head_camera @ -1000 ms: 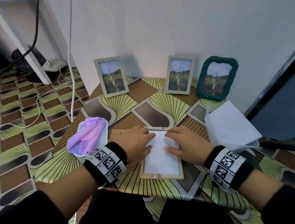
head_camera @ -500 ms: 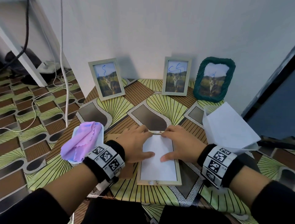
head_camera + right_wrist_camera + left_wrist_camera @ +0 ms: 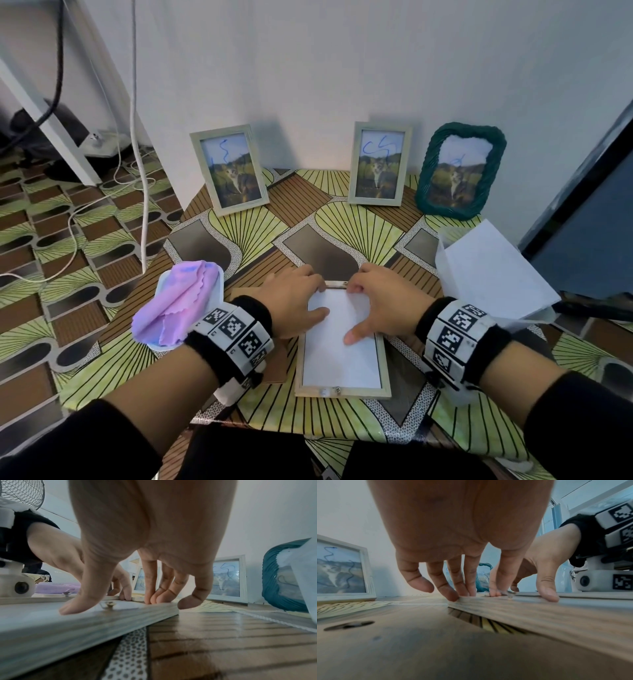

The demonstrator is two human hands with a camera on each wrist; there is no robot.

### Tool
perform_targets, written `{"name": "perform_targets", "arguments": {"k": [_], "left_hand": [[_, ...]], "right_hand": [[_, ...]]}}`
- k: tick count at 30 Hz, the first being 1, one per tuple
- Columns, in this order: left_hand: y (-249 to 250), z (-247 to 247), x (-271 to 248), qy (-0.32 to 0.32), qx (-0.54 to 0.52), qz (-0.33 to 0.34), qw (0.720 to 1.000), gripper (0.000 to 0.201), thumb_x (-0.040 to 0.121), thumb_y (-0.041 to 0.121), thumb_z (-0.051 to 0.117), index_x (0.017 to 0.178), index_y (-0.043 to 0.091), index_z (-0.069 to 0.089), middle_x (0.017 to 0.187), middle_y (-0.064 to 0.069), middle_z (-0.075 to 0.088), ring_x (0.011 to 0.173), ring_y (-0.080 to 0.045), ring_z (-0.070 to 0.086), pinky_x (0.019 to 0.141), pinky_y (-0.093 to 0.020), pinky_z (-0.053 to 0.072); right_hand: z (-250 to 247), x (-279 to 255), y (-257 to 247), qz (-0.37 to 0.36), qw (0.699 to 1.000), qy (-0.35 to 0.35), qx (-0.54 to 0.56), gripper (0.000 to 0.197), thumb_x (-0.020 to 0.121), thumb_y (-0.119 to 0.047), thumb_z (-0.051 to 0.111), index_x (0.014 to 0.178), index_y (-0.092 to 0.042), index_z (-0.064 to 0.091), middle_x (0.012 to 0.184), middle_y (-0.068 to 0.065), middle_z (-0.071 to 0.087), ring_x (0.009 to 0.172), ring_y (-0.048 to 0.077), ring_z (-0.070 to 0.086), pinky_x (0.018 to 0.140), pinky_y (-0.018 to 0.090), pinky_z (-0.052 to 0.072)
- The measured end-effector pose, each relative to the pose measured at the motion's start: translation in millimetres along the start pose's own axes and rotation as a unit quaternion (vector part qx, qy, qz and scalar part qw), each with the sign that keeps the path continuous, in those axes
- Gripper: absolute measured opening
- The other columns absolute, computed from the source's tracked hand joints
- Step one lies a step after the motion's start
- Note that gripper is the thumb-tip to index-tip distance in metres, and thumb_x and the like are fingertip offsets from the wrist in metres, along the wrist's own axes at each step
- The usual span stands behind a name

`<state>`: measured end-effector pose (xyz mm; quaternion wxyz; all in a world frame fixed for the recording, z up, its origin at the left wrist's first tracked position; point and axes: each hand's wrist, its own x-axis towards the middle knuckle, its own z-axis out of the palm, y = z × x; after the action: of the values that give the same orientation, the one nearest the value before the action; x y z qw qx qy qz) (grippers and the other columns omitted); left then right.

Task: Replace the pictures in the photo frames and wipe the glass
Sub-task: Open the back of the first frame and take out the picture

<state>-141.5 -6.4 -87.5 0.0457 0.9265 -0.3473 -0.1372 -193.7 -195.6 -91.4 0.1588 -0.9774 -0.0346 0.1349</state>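
A pale wooden photo frame (image 3: 385, 370) lies face down on the table near its front edge. A white sheet (image 3: 342, 363) fills its opening. My left hand (image 3: 294, 301) has its fingertips on the frame's far rail (image 3: 539, 615) and its thumb on the sheet. My right hand (image 3: 376, 308) mirrors it: fingertips (image 3: 154, 599) on the far rail, thumb pressing the sheet. Neither hand grips anything. A brown backing board (image 3: 419, 649) lies under my left wrist. A purple cloth (image 3: 178, 305) lies in a white tray at the left.
Three frames with cat pictures and blue scribbles lean on the wall: two pale ones (image 3: 229, 169) (image 3: 378, 164) and a green woven one (image 3: 459, 171). A clear holder of white sheets (image 3: 489, 270) stands at the right. Cables (image 3: 144, 192) trail over the floor at the left.
Both hands slid from the upper part of the sheet to the frame's far rail, fingertips close together there. The thumbs stay spread on the sheet.
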Motion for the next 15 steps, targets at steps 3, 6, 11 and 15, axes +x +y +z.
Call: {"name": "perform_targets", "arguments": {"k": [3, 6, 11, 15], "left_hand": [[-0.8, -0.1, 0.7, -0.004, -0.006, -0.004, 1.000, 0.043, 0.093, 0.050, 0.050, 0.129, 0.026, 0.050, 0.122, 0.006, 0.046, 0.113, -0.016, 0.046, 0.092, -0.040, 0.037], [-0.7, -1.1, 0.4, -0.010, -0.009, -0.007, 1.000, 0.045, 0.093, 0.050, 0.051, 0.130, 0.025, 0.049, 0.122, 0.006, 0.046, 0.112, -0.015, 0.047, 0.091, -0.041, 0.037], [-0.3, -2.0, -0.8, -0.016, -0.011, -0.015, 1.000, 0.044, 0.092, 0.050, 0.051, 0.130, 0.026, 0.049, 0.122, 0.008, 0.045, 0.108, -0.013, 0.049, 0.094, -0.043, 0.035], [1.6, -2.9, 0.0, -0.018, -0.017, -0.020, 0.999, 0.043, 0.093, 0.050, 0.050, 0.128, 0.026, 0.048, 0.122, 0.008, 0.044, 0.108, -0.013, 0.049, 0.096, -0.043, 0.033]], "right_hand": [[-1.3, 1.0, -0.4, 0.007, 1.000, 0.004, 0.006, 0.079, 0.052, -0.060, 0.087, 0.116, -0.021, 0.059, 0.105, -0.009, 0.047, 0.096, 0.010, 0.047, 0.088, 0.034, 0.048], [-1.5, 1.4, -2.2, 0.011, 1.000, 0.004, 0.003, 0.080, 0.053, -0.061, 0.086, 0.117, -0.021, 0.059, 0.106, -0.008, 0.048, 0.098, 0.011, 0.048, 0.090, 0.036, 0.049], [-2.2, 2.6, -4.7, 0.018, 1.000, 0.001, -0.004, 0.082, 0.053, -0.062, 0.086, 0.118, -0.020, 0.060, 0.105, -0.008, 0.049, 0.097, 0.013, 0.050, 0.090, 0.038, 0.050], [-2.3, 3.7, -5.4, 0.024, 1.000, 0.001, -0.004, 0.081, 0.052, -0.061, 0.087, 0.117, -0.020, 0.060, 0.105, -0.008, 0.049, 0.097, 0.013, 0.050, 0.090, 0.038, 0.050]]}}
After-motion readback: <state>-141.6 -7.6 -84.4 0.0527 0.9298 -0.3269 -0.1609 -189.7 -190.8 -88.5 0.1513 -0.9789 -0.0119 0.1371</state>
